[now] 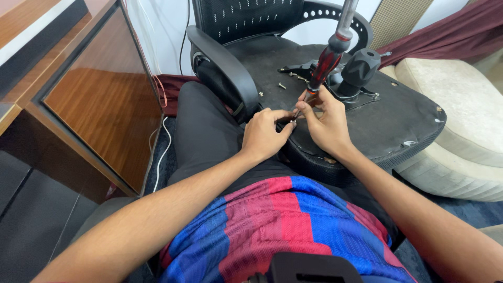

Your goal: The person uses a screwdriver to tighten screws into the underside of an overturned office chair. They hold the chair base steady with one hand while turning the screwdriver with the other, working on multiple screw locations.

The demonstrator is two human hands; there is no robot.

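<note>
1. Head camera looks down at your two hands, which meet at the near edge of an upturned office chair seat [398, 120] lying across your lap.
2. Your left hand [263, 135] rests knuckles up at the seat's rim, its fingers curled and pressed together at the tips against a small screw [293, 121] at the edge of the seat underside.
3. Your right hand [326, 123] sits just beside it, thumb and fingers pinching the lower shaft of a red-and-black screwdriver [326, 62].
4. That screwdriver stands tilted, its handle leaning up and away to the right and its tip down at the spot between your two hands.
5. Loose screws [283, 85] lie scattered on the black underside, well apart from your hands.
6. Behind the screwdriver, the black mechanism plate [298, 68] and a black knob [360, 68] sit near the seat's middle.
7. The chair's black armrest [222, 57] curves down on the left, touching your dark trouser leg.
8. To the far left stands a wooden cabinet [99, 99]; a cream cushion [461, 120] lies to the right.
</note>
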